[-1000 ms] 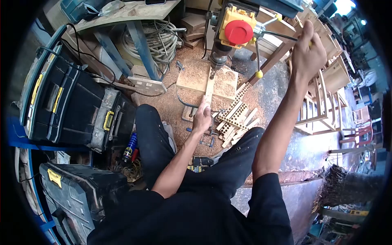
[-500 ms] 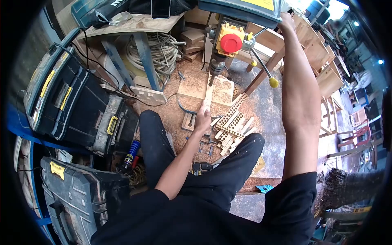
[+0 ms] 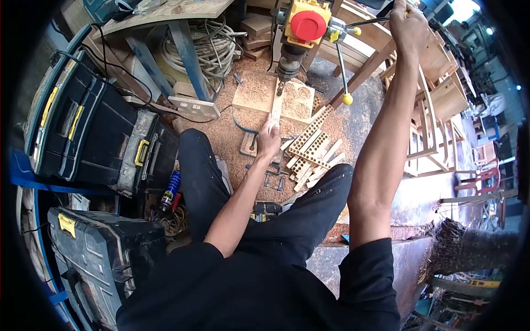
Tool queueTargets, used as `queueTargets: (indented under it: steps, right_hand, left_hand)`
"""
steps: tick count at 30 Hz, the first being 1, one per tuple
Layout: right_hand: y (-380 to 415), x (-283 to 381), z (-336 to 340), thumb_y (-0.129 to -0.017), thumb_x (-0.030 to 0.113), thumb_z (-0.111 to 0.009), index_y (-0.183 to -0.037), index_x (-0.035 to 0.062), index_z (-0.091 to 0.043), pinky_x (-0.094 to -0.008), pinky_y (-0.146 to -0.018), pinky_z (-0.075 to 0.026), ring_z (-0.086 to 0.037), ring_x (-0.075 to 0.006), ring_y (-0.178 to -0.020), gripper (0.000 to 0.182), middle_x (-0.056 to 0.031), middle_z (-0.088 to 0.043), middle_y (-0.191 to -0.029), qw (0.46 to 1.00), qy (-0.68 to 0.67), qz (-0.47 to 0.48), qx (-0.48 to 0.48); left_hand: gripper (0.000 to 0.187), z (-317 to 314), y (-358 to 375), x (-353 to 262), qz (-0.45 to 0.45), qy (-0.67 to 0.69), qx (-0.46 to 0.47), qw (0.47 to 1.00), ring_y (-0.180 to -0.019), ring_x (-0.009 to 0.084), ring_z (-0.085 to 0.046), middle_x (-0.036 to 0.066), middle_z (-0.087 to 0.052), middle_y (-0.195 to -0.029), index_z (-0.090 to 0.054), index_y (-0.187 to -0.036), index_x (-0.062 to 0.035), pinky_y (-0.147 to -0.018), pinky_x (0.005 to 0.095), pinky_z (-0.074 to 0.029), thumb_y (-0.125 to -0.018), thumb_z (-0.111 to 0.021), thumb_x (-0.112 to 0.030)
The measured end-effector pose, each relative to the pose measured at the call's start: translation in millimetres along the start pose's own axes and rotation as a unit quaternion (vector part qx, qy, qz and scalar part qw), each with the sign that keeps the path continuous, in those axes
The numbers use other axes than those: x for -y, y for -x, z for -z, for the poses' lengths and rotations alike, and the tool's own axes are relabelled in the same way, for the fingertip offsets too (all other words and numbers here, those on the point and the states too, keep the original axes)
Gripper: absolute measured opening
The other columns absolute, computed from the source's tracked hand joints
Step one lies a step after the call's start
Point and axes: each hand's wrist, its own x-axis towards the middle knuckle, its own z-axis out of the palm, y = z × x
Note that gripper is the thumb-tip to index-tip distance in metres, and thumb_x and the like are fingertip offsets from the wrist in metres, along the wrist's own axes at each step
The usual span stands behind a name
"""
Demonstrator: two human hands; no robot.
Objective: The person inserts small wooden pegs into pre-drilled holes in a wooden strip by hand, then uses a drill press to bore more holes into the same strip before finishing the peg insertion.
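Note:
My left hand [image 3: 269, 140] is closed around the near end of a narrow wooden strip [image 3: 276, 105]. The strip lies across a sawdust-covered wooden board [image 3: 251, 94] beneath the drill press [image 3: 307, 25]. Under the chuck [image 3: 289, 66], the drill bit [image 3: 280, 87] meets the strip; how deep it sits cannot be told. My right hand [image 3: 408, 27] is raised at the upper right, wrapped around the end of a feed lever [image 3: 367, 22]. Another lever with a yellow knob [image 3: 347, 99] points down toward me.
Drilled wooden strips [image 3: 309, 151] are piled right of my left hand. A clamp [image 3: 243, 127] is at the board's near edge. Black tool cases [image 3: 99, 127] stand at left, near a spray can [image 3: 171, 190]. A coiled hose [image 3: 201, 52] lies under the side table [image 3: 165, 16].
My right hand has swung the feed lever down, and the knobbed lever has turned with it. The bit sits lower at the strip. My left hand keeps its hold; the view has shifted.

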Motion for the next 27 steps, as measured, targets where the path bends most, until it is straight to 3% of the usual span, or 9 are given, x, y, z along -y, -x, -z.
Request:
queueTargets:
  steps: [3,7,11,14,17,20,21,24,27]
  right_hand:
    - [6.2,6.9,3.0,-0.091,0.021,-0.048,-0.098,-0.0012,-0.063,-0.0453,-0.083,-0.044,-0.057,-0.0395,-0.093,0.027,-0.0244,-0.062,-0.095,0.999,-0.017,-0.015,-0.029]
    - [11.6,12.3,15.9,-0.090,0.050,-0.047,-0.096,0.0120,-0.070,-0.0430,-0.073,-0.049,-0.065,-0.0354,-0.082,0.045,-0.0179,-0.068,-0.081,0.989,-0.005,-0.140,0.057]
    - [32.4,28.5,24.1,-0.094,0.036,-0.048,-0.075,0.0016,-0.060,-0.0448,-0.059,-0.045,-0.061,-0.0384,-0.064,0.041,-0.0183,-0.062,-0.067,0.995,-0.017,-0.099,-0.020]
    - [48.2,31.7,27.3,-0.095,0.028,-0.052,-0.068,-0.0005,-0.052,-0.0317,-0.048,-0.037,-0.044,-0.0151,-0.050,0.039,-0.0115,-0.048,-0.054,0.992,-0.082,-0.070,-0.071]
    - [64.4,50.2,38.7,-0.096,0.025,-0.052,-0.066,0.0007,-0.049,-0.0320,-0.044,-0.034,-0.041,-0.0137,-0.045,0.039,-0.0106,-0.045,-0.051,0.985,-0.117,-0.085,-0.098]
    - [84.5,46.2,41.7,-0.097,0.027,-0.051,-0.063,0.0037,-0.045,-0.0301,-0.041,-0.031,-0.039,-0.0116,-0.044,0.042,-0.0054,-0.043,-0.049,0.986,-0.102,-0.103,-0.088]
    - [91.1,45.3,42.1,-0.097,0.028,-0.051,-0.063,0.0045,-0.044,-0.0303,-0.041,-0.031,-0.040,-0.0122,-0.044,0.042,-0.0050,-0.041,-0.050,0.984,-0.117,-0.103,-0.090]
    - [104.7,50.1,45.7,-0.097,0.026,-0.051,-0.063,0.0057,-0.044,-0.0317,-0.042,-0.032,-0.039,-0.0143,-0.043,0.041,-0.0055,-0.042,-0.051,0.977,-0.146,-0.118,-0.103]
    - [116.7,46.7,46.1,-0.097,0.024,-0.051,-0.063,0.0054,-0.044,-0.0326,-0.042,-0.033,-0.040,-0.0151,-0.044,0.039,-0.0052,-0.043,-0.055,0.979,-0.141,-0.086,-0.123]
  left_hand:
    - [0.052,-1.0,-1.6,3.1,0.004,-0.022,-0.001,1.000,-0.112,0.0311,-0.056,0.020,-0.050,-0.131,-0.028,-0.146,-0.0174,-0.096,0.0384,-0.048,-0.097,-0.041,-0.015]
    - [0.051,-4.5,-2.5,-3.3,0.041,0.055,-0.007,0.998,-0.116,0.0268,-0.054,0.018,-0.050,-0.133,-0.032,-0.144,-0.0150,-0.097,0.0342,-0.044,-0.095,-0.046,-0.013]
    - [0.049,0.0,5.9,-11.5,0.073,0.058,-0.016,0.996,-0.121,0.0270,-0.051,0.019,-0.050,-0.134,-0.038,-0.142,-0.0106,-0.100,0.0318,-0.040,-0.094,-0.049,-0.012]
    - [0.046,-1.9,2.5,-2.4,0.007,0.035,-0.037,0.999,-0.117,0.0287,-0.053,0.019,-0.054,-0.128,-0.044,-0.136,-0.0059,-0.098,0.0334,-0.041,-0.092,-0.051,-0.011]
    - [0.045,-7.9,-9.6,20.7,-0.058,0.009,-0.040,0.997,-0.117,0.0258,-0.053,0.018,-0.054,-0.129,-0.043,-0.136,-0.0034,-0.098,0.0315,-0.040,-0.091,-0.050,-0.008]
    - [0.045,-2.8,-1.4,1.0,0.003,0.037,-0.015,0.999,-0.125,0.0237,-0.046,0.018,-0.047,-0.137,-0.040,-0.138,-0.0009,-0.102,0.0292,-0.035,-0.093,-0.046,-0.002]
    - [0.044,-12.6,-10.9,23.9,-0.031,0.049,-0.045,0.997,-0.103,0.0196,-0.058,0.015,-0.058,-0.119,-0.040,-0.139,-0.0051,-0.085,0.0276,-0.047,-0.095,-0.045,-0.004]
    - [0.044,-22.9,-50.7,99.0,-0.071,0.072,-0.032,0.994,-0.060,0.0063,-0.046,0.001,-0.053,-0.081,-0.041,-0.140,-0.0135,-0.048,0.0212,-0.037,-0.097,-0.047,-0.011]
    - [0.044,-14.5,-42.6,89.6,-0.058,0.059,-0.021,0.996,-0.048,0.0054,-0.037,-0.003,-0.045,-0.066,-0.038,-0.142,-0.0173,-0.038,0.0216,-0.030,-0.099,-0.046,-0.017]
